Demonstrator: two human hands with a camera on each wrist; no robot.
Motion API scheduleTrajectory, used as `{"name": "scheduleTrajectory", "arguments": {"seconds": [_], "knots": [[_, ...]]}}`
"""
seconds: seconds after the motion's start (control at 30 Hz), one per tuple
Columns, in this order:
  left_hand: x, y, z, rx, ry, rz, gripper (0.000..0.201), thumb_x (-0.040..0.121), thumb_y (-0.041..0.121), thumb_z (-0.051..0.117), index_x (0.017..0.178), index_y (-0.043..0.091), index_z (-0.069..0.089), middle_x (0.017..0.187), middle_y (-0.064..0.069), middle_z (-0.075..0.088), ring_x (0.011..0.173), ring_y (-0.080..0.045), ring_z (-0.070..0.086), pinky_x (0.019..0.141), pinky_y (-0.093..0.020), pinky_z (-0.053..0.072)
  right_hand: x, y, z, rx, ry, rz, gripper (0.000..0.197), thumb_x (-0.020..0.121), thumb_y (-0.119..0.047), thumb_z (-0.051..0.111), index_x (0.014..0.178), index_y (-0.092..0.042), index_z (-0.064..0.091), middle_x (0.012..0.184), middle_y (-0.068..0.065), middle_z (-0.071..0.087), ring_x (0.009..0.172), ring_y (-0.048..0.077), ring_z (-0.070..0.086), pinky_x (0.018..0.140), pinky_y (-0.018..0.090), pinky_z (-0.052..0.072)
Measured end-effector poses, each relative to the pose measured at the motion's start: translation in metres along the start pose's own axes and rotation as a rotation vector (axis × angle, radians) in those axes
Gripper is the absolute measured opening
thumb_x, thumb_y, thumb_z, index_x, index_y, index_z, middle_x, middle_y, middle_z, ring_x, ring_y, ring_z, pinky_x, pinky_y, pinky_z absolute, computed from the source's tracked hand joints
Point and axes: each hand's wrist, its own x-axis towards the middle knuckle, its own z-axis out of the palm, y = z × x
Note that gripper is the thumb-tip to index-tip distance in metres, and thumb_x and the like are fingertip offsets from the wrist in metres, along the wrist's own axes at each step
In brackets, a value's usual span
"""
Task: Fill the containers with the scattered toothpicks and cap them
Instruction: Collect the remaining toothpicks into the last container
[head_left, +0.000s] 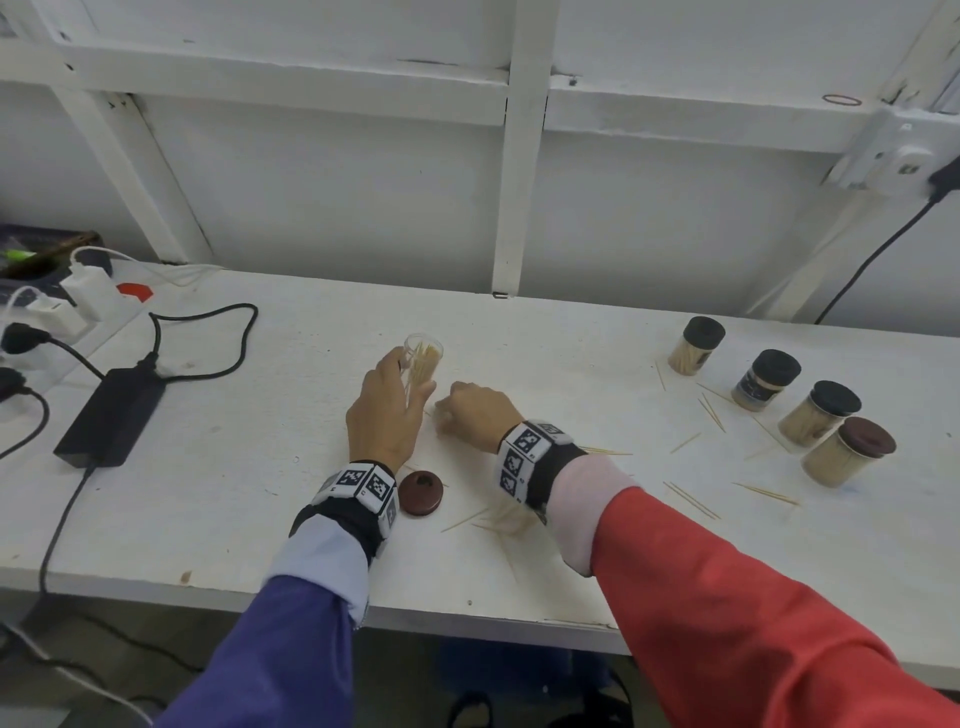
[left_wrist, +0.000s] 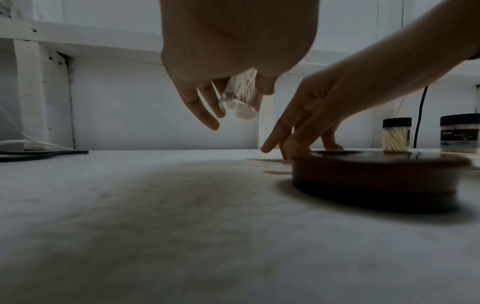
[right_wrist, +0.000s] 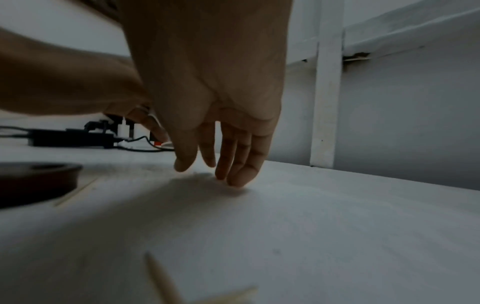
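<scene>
- Sleeves came first under the head camera, blue on the left arm and red on the right, each ending in a marked wristband.
- Just ahead, the left hand (head_left: 387, 410) curled its fingers and thumb round a clear jar (head_left: 423, 364), held tilted off the table (head_left: 234, 493) with its mouth open and a loose bunch of toothpicks inside; the left wrist view showed the jar's base clear of the surface.
- Right beside it, the right hand (head_left: 475, 413) reached down with fingers nearly straight and close together, fingertips (right_wrist: 235, 181) at the table; whether they pinched a toothpick could not be told.
- Behind the left wrist lay a brown lid (head_left: 421, 492), off the jar.
- Loose toothpicks (head_left: 691, 500) lay under and to the right of the right forearm, more scattered further right.
- Well off to the right stood four capped jars (head_left: 769, 379), full of toothpicks.
- By my reading, four jars were finished; the held one was only partly filled, so gathering the remaining sticks and capping it were left.
- Far to the left sat a black power brick (head_left: 111, 415) and cables.
</scene>
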Motion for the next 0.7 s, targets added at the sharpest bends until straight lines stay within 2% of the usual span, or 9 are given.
{"name": "scheduleTrajectory", "arguments": {"seconds": [0.07,0.13,0.3,0.37,0.43,0.5,0.57,0.67,0.7], "knots": [[0.0,-0.001,0.0,-0.006,0.007,0.001,0.043,0.096,0.041,0.054,0.129,0.016,0.043,0.125,-0.003,0.056,0.112,-0.023,0.05,0.075,-0.035,0.037,0.003,-0.007,0.002,-0.045,0.042,0.026,0.02,0.092,-0.013,0.051,0.103,-0.005,0.067,0.101,0.011,0.06,0.093,0.031,0.061,0.072,0.032,0.045],[0.0,-0.001,0.001,-0.009,0.012,0.008,0.041,0.096,0.04,0.055,0.127,0.016,0.043,0.125,-0.002,0.056,0.111,-0.023,0.049,0.074,-0.035,0.037,0.004,-0.008,0.002,-0.083,0.087,0.026,0.019,0.09,-0.007,0.05,0.097,-0.006,0.067,0.097,0.013,0.062,0.088,0.033,0.063,0.067,0.031,0.044],[0.0,0.0,0.0,0.017,-0.009,-0.024,0.044,0.096,0.037,0.057,0.131,0.014,0.043,0.125,-0.005,0.055,0.112,-0.025,0.048,0.075,-0.039,0.042,-0.001,0.005,0.0,-0.119,0.022,0.055,0.015,0.09,-0.017,0.05,0.099,-0.009,0.059,0.103,0.01,0.062,0.089,0.028,0.06,0.067,0.031,0.038],[0.0,0.001,0.0,0.046,-0.042,-0.044,0.046,0.096,0.035,0.057,0.134,0.014,0.042,0.128,-0.006,0.054,0.115,-0.026,0.047,0.078,-0.042,0.044,-0.002,0.018,-0.001,0.082,0.065,0.135,0.01,0.092,-0.017,0.048,0.096,-0.009,0.053,0.103,0.013,0.061,0.085,0.029,0.056,0.068,0.033,0.041],[0.001,0.001,0.001,0.093,-0.082,-0.045,0.049,0.097,0.032,0.057,0.139,0.013,0.039,0.134,-0.006,0.051,0.12,-0.026,0.044,0.083,-0.044,0.045,-0.001,0.03,-0.005,0.394,0.225,0.212,0.01,0.092,-0.012,0.047,0.093,-0.005,0.055,0.096,0.013,0.062,0.082,0.03,0.059,0.07,0.042,0.052],[0.002,0.0,0.002,0.123,-0.113,-0.046,0.05,0.097,0.029,0.057,0.14,0.014,0.038,0.136,-0.005,0.049,0.123,-0.026,0.042,0.086,-0.044,0.044,-0.002,0.037,-0.012,0.567,0.428,0.219,0.012,0.092,-0.005,0.046,0.093,-0.004,0.058,0.089,0.009,0.062,0.077,0.027,0.058,0.071,0.048,0.054],[0.003,0.0,0.002,0.135,-0.13,-0.041,0.05,0.096,0.028,0.058,0.14,0.014,0.039,0.136,-0.005,0.049,0.123,-0.026,0.042,0.086,-0.044,0.044,-0.003,0.037,-0.023,0.462,0.535,0.172,0.015,0.091,-0.002,0.044,0.094,-0.008,0.057,0.091,0.004,0.062,0.08,0.024,0.055,0.071,0.041,0.049],[0.004,0.002,0.002,0.129,-0.151,-0.021,0.05,0.095,0.027,0.06,0.139,0.015,0.04,0.136,-0.004,0.05,0.123,-0.026,0.043,0.087,-0.044,0.044,-0.002,0.028,-0.033,0.091,0.514,0.029,0.016,0.093,-0.004,0.044,0.097,-0.012,0.058,0.097,0.002,0.06,0.089,0.022,0.054,0.065,0.033,0.041],[0.003,0.003,0.002,0.122,-0.158,-0.009,0.05,0.094,0.027,0.061,0.139,0.016,0.041,0.136,-0.004,0.051,0.123,-0.026,0.043,0.088,-0.044,0.044,-0.001,0.026,-0.034,0.054,0.511,-0.025,0.016,0.094,-0.006,0.045,0.098,-0.013,0.059,0.098,0.002,0.06,0.09,0.023,0.055,0.064,0.033,0.041]]}}
